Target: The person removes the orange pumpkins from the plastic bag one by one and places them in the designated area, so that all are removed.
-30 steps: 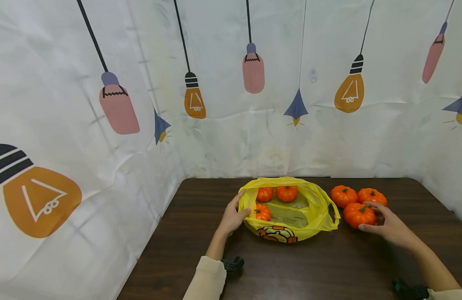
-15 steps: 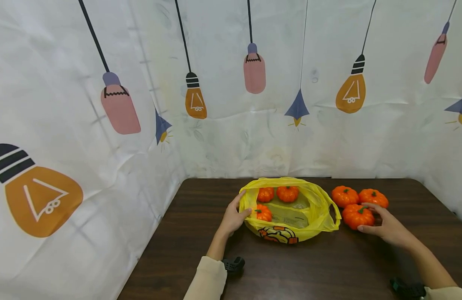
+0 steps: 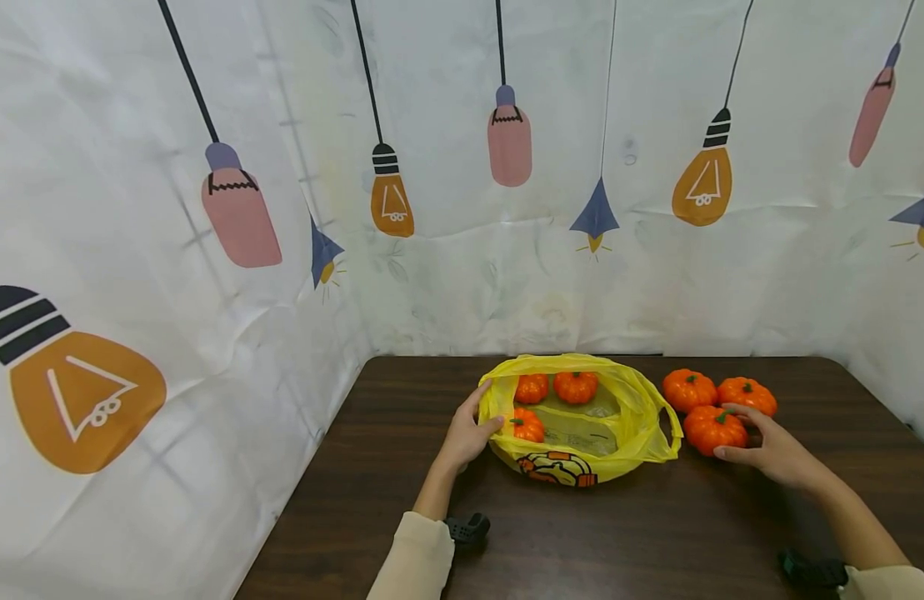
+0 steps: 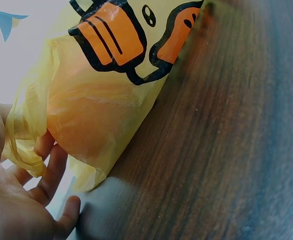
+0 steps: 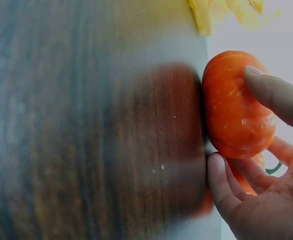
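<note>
A yellow plastic bag (image 3: 641,417) lies with its mouth spread, holding three small orange pumpkins, one of them (image 3: 575,387) at the back. My left hand (image 3: 462,435) grips the bag's left rim; the left wrist view has the fingers (image 4: 51,175) around the yellow film (image 4: 29,110). To the right, my right hand (image 3: 780,450) holds the front pumpkin (image 3: 712,430) of a group of three, thumb on one side and fingers on the other. In the right wrist view that pumpkin (image 5: 236,107) sits between thumb and fingers of the hand (image 5: 271,200).
Two more pumpkins stand behind the held one, one at the left (image 3: 688,390) and one at the right (image 3: 748,395). Everything rests on a dark wooden table (image 3: 619,533). A white curtain (image 3: 447,292) printed with lamps hangs behind and at the left.
The right hand and the front pumpkin have shifted very slightly left in the head view. The left hand and the bag look nearly the same.
</note>
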`<state>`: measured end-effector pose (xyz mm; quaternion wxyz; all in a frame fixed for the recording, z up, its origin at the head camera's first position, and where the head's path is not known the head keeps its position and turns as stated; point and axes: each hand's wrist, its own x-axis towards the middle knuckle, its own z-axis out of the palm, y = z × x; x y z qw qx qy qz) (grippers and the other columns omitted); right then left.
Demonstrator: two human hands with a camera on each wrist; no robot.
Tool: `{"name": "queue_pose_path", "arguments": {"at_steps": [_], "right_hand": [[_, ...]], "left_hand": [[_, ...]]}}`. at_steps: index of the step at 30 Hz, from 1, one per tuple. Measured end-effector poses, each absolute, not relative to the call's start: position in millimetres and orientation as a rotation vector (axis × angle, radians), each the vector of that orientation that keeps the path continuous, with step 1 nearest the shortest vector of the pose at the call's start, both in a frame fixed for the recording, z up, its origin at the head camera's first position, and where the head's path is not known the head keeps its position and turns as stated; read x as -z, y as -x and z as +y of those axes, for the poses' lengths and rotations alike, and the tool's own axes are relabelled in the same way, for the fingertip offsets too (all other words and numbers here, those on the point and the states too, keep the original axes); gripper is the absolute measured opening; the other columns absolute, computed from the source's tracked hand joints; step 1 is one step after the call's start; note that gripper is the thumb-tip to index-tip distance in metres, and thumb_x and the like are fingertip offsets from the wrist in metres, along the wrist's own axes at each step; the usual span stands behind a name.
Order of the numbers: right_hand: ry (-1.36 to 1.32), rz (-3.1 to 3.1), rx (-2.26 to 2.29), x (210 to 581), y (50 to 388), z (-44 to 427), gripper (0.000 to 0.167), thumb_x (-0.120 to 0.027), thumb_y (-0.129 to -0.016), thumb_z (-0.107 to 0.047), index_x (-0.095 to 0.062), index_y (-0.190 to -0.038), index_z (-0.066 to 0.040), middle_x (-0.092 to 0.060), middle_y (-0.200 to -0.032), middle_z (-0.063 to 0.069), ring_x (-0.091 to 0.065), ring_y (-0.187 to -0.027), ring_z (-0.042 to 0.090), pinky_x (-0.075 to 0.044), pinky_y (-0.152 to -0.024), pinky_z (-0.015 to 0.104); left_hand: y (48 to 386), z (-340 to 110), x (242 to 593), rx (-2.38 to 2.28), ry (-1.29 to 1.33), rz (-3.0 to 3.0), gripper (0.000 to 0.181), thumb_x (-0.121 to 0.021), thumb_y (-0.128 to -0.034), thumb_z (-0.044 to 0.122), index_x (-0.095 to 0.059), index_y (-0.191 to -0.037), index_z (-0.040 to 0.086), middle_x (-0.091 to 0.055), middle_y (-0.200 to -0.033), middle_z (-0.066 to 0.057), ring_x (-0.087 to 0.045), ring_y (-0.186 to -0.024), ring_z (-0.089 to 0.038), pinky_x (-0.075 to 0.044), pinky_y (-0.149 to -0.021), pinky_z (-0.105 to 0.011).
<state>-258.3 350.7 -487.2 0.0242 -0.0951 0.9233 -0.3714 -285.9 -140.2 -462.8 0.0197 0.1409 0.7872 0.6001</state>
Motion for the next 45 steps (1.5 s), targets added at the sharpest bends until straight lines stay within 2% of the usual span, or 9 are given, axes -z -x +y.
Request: {"name": "queue_pose_path", "arguments": {"at_steps": [15,23,28,30,33,36,39,42,45], "right_hand": [[0.283,2.858,1.149,486.1,258.3,351.2,0.082,-0.072,-0.097,-0.030,-0.027,-0.153,0.009,-0.032,-0.149,0.041,-0.050,-0.121,0.059,-0.052,-0.085,0.053],[0.258,2.845,1.163,469.6,252.6,351.1,0.083,-0.067,-0.100,-0.029,-0.021,-0.153,0.015,-0.035,-0.144,0.045,-0.051,-0.120,0.061,-0.054,-0.083,0.051],[0.131,2.847,1.254,447.6,245.6,345.7,0.087,-0.061,-0.103,-0.038,-0.014,-0.157,0.012,-0.022,-0.150,0.044,-0.041,-0.127,0.059,-0.052,-0.087,0.055],[0.108,2.869,1.307,437.9,243.5,340.8,0.086,-0.060,-0.104,-0.039,-0.014,-0.158,0.010,-0.020,-0.152,0.043,-0.039,-0.127,0.058,-0.053,-0.085,0.050],[0.118,2.932,1.373,425.8,242.1,329.5,0.082,-0.061,-0.103,-0.038,-0.019,-0.159,0.005,-0.027,-0.152,0.039,-0.046,-0.123,0.047,-0.053,-0.079,0.034],[0.184,3.006,1.433,416.8,241.0,315.1,0.075,-0.063,-0.102,-0.035,-0.028,-0.156,0.002,-0.038,-0.147,0.029,-0.054,-0.114,0.015,-0.051,-0.070,0.021],[0.293,3.054,1.504,412.0,240.4,298.3,0.065,-0.065,-0.102,-0.030,-0.036,-0.152,0.000,-0.048,-0.137,0.008,-0.048,-0.102,-0.010,-0.052,-0.069,0.021],[0.420,3.061,1.565,412.4,242.0,278.6,0.057,-0.065,-0.101,-0.024,-0.041,-0.149,-0.003,-0.048,-0.129,-0.010,-0.050,-0.101,-0.013,-0.051,-0.072,0.020],[0.514,3.014,1.626,415.8,245.8,256.4,0.054,-0.065,-0.101,-0.021,-0.044,-0.148,-0.006,-0.049,-0.129,-0.010,-0.054,-0.102,-0.009,-0.050,-0.079,0.016]], "left_hand": [[285.9,-139.1,461.2,-1.865,-0.449,2.434,0.068,-0.061,-0.1001,0.004,-0.031,-0.161,0.008,-0.057,-0.140,-0.029,-0.065,-0.111,-0.029,-0.056,-0.086,-0.034],[286.1,-140.1,461.5,-1.864,-0.459,2.427,0.068,-0.060,-0.1002,0.004,-0.031,-0.162,0.009,-0.053,-0.146,-0.029,-0.064,-0.113,-0.030,-0.055,-0.086,-0.034],[286.0,-141.2,462.4,-1.859,-0.466,2.425,0.068,-0.060,-0.1007,0.004,-0.030,-0.162,0.009,-0.052,-0.147,-0.029,-0.064,-0.112,-0.029,-0.055,-0.084,-0.033],[285.9,-141.4,462.5,-1.860,-0.466,2.426,0.068,-0.060,-0.1007,0.004,-0.030,-0.162,0.008,-0.053,-0.146,-0.029,-0.064,-0.111,-0.029,-0.055,-0.084,-0.033],[286.1,-141.3,462.2,-1.861,-0.459,2.428,0.068,-0.060,-0.1006,0.004,-0.031,-0.162,0.009,-0.053,-0.145,-0.029,-0.064,-0.111,-0.029,-0.055,-0.084,-0.033],[286.4,-141.1,462.2,-1.863,-0.453,2.431,0.068,-0.060,-0.1005,0.004,-0.031,-0.162,0.009,-0.051,-0.148,-0.028,-0.064,-0.114,-0.031,-0.055,-0.085,-0.034],[286.3,-140.8,461.7,-1.862,-0.450,2.435,0.068,-0.060,-0.1005,0.004,-0.031,-0.161,0.009,-0.049,-0.150,-0.029,-0.062,-0.119,-0.033,-0.056,-0.088,-0.036],[285.5,-140.6,461.1,-1.861,-0.446,2.438,0.067,-0.060,-0.1005,0.004,-0.032,-0.161,0.009,-0.049,-0.150,-0.029,-0.062,-0.120,-0.035,-0.056,-0.089,-0.037],[284.4,-140.7,460.9,-1.859,-0.438,2.438,0.067,-0.060,-0.1008,0.005,-0.032,-0.161,0.009,-0.050,-0.149,-0.029,-0.063,-0.118,-0.034,-0.056,-0.087,-0.037]]}}
